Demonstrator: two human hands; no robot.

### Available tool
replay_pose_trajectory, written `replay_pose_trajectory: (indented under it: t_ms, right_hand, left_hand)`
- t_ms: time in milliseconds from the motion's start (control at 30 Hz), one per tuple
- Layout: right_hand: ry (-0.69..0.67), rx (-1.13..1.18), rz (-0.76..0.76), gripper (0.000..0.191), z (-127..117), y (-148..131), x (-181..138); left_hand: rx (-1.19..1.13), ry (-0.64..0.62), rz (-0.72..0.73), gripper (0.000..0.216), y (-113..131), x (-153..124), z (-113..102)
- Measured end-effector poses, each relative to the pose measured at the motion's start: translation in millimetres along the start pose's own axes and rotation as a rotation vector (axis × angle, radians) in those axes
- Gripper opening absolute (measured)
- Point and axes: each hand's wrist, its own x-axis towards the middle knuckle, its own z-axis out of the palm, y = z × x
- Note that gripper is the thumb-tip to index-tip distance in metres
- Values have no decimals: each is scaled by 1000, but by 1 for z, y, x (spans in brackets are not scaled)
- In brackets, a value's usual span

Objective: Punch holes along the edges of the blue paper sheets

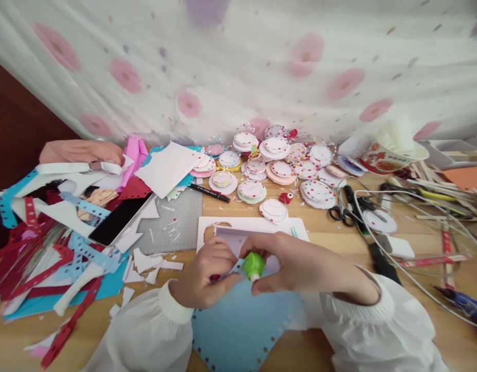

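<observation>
My left hand (207, 274) is closed in a pinch on the upper edge of a light blue paper sheet (242, 325) whose border carries a row of punched holes. My right hand (296, 263) is wrapped round a small green hole punch (254, 266) pressed onto that same edge, between both hands. Under the hands lies a white sheet (254, 225) with a round cut-out and a pale lilac piece on it. Both wrists wear white cuffed sleeves.
A heap of red, blue and white punched paper scraps (48, 248) and a black phone (120, 217) fills the left. A grey cutting mat (172, 222), a black pen (209, 192), several decorated paper discs (277, 165), scissors (341, 212), cables and sticks lie behind and right.
</observation>
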Motion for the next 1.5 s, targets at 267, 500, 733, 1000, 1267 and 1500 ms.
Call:
replay_pose_trajectory:
  t_ms: [267,500,733,1000,1267,1500]
  right_hand:
    - [56,-18,33,35,4,2,2]
    - [164,-112,-22,23,10,-1,6]
    - [209,-44,-52,19,13,-2,5]
    - [233,-11,-171,22,18,-4,4]
    - [272,-191,-175,22,25,-19,9]
    - [235,-298,-186,35,31,-23,9]
  left_hand:
    - [44,-15,-31,38,-2,-3,2]
    - [21,8,-34,37,1,-2,1]
    - [-15,70,-30,27,1,-3,1]
    - [47,87,-83,39,5,-3,-5]
    - [196,104,-177,54,11,0,3]
    - [223,120,-166,47,16,-3,4]
